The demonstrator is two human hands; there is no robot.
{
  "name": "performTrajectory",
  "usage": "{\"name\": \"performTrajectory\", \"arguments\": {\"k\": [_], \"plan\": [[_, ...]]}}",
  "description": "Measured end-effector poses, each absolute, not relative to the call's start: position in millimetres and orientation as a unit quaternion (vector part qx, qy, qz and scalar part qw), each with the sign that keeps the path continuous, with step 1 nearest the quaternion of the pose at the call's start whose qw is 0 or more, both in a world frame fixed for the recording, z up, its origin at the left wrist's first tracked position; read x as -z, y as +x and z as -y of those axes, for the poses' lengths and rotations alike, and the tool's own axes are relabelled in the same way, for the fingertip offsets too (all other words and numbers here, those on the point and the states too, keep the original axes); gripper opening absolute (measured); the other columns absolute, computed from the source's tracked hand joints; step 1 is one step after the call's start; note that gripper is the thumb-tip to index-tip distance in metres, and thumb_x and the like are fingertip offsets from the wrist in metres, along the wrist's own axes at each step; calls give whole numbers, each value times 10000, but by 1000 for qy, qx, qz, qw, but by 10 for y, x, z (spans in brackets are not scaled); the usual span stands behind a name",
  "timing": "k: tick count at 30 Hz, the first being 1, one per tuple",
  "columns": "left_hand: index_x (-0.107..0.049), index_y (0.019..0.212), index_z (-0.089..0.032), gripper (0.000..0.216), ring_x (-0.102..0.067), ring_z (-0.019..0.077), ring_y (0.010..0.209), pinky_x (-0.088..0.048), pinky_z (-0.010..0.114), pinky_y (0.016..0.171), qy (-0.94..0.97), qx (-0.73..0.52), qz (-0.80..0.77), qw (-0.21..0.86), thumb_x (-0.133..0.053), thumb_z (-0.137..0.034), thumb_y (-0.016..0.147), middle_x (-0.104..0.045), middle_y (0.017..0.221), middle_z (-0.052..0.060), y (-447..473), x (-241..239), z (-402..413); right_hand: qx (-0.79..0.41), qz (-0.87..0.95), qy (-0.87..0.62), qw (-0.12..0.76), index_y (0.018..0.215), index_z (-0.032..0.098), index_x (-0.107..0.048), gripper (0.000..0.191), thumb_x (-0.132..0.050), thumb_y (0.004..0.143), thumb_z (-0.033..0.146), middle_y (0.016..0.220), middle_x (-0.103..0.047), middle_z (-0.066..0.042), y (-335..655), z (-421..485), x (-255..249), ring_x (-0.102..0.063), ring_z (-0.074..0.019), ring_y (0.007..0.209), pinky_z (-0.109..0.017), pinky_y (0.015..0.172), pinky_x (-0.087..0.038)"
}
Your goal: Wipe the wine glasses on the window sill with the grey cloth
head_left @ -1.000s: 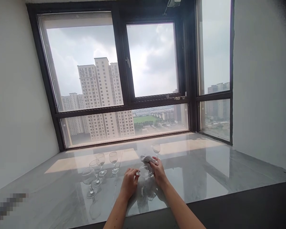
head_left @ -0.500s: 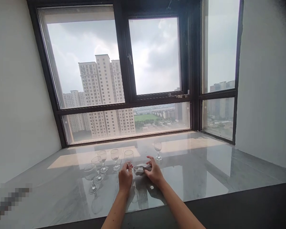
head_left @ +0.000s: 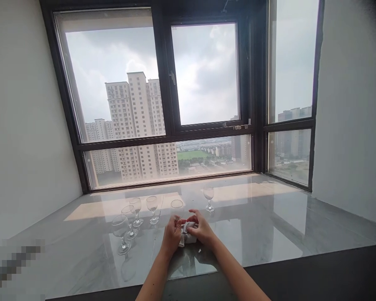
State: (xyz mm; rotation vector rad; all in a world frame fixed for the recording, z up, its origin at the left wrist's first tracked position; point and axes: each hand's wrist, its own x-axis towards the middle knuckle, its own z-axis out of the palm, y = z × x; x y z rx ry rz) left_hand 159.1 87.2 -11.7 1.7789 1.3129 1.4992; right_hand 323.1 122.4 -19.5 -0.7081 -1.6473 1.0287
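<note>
My left hand point(head_left: 171, 235) is closed on the stem of a clear wine glass point(head_left: 176, 205), which stands upright above the grey marble ledge point(head_left: 263, 225). Close beside it, my right hand point(head_left: 203, 229) pinches a small white cloth point(head_left: 188, 236) bunched between the two hands near the foot of the glass. Several more wine glasses point(head_left: 129, 216) stand in a cluster to the left. A single wine glass point(head_left: 208, 197) stands just behind my right hand.
A large dark-framed window point(head_left: 167, 104) runs along the back of the ledge, with white walls on both sides. A dark strip point(head_left: 316, 271) borders the ledge's near edge. A blurred patch point(head_left: 12, 263) covers the lower left corner.
The glass, earlier lying sideways in the cloth between both hands, now stands upright with my left hand on its stem. The cloth has dropped down to the base.
</note>
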Motion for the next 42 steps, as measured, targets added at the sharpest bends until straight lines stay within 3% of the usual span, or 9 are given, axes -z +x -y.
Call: {"name": "performTrajectory", "arguments": {"k": [6, 14, 19, 23, 27, 31, 34, 37, 42], "plan": [[-488, 1003, -202, 398, -646, 248, 972, -463, 417, 884, 674, -501, -480, 252, -340, -562, 923, -687, 1033, 131, 1609, 113, -835, -380, 683, -325, 533, 1240, 245, -421, 616, -657, 672, 227, 957, -630, -16, 3230, -1230, 180, -622, -178, 849, -334, 770, -483], [-408, 1106, -233, 442, -628, 226, 988, -462, 350, 864, 722, -418, -527, 161, -636, -395, 764, -651, 1053, 60, 1663, 144, -786, -334, 669, -334, 575, 1358, 263, -351, 797, -734, 675, 415, 1178, -615, -81, 3281, -1203, 119, -573, -237, 1065, -401, 883, -438], [-473, 1150, -235, 449, -592, 248, 1066, -432, 378, 921, 752, -376, -534, 86, -647, -321, 746, -636, 1164, 78, 1711, 105, -767, -422, 654, -269, 568, 1386, 281, -289, 881, -785, 668, 397, 1192, -635, -102, 3264, -1147, 76, -616, -241, 1063, -449, 950, -409], [-553, 1188, -271, 465, -553, 260, 1116, -398, 405, 979, 759, -358, -543, 27, -649, -303, 734, -616, 1163, 62, 1734, 54, -749, -489, 622, -218, 571, 1345, 287, -317, 802, -776, 695, 389, 1205, -633, -108, 3255, -1135, 57, -642, -246, 1040, -450, 918, -447], [-472, 1336, -278, 653, -517, 267, 1181, -402, 395, 992, 740, -371, -560, 36, -661, -307, 712, -530, 1288, 85, 1719, 79, -762, -480, 583, -219, 617, 1281, 277, -367, 721, -774, 698, 396, 1153, -655, -103, 3280, -1163, 30, -642, -246, 1028, -447, 901, -473], [-364, 1415, -265, 758, -535, 260, 1174, -418, 374, 965, 718, -397, -567, 69, -661, -307, 719, -528, 1298, 99, 1682, 128, -790, -426, 493, -270, 708, 1284, 253, -336, 704, -729, 730, 439, 1160, -640, -122, 3355, -1165, -44, -646, -230, 980, -407, 842, -504], [-365, 1404, -260, 706, -564, 248, 1126, -417, 377, 946, 711, -398, -576, 70, -628, -287, 749, -569, 1241, 94, 1665, 131, -798, -302, 449, -368, 756, 1300, 251, -337, 707, -711, 733, 444, 1162, -635, -115, 3405, -1136, -81, -633, -218, 955, -368, 803, -494], [-430, 1342, -249, 592, -573, 239, 1105, -412, 367, 941, 698, -397, -594, 51, -577, -236, 769, -586, 1219, 91, 1658, 115, -798, -176, 430, -458, 757, 1326, 257, -346, 711, -692, 735, 445, 1178, -626, -92, 3431, -1123, -69, -602, -211, 947, -337, 781, -469], [-524, 1224, -230, 446, -578, 239, 1098, -422, 327, 914, 669, -398, -626, 39, -558, -224, 779, -609, 1168, 93, 1657, 89, -796, -117, 415, -526, 733, 1357, 243, -326, 714, -650, 751, 436, 1185, -621, -94, 3468, -1219, 16, -574, -226, 910, -339, 776, -437]]}}
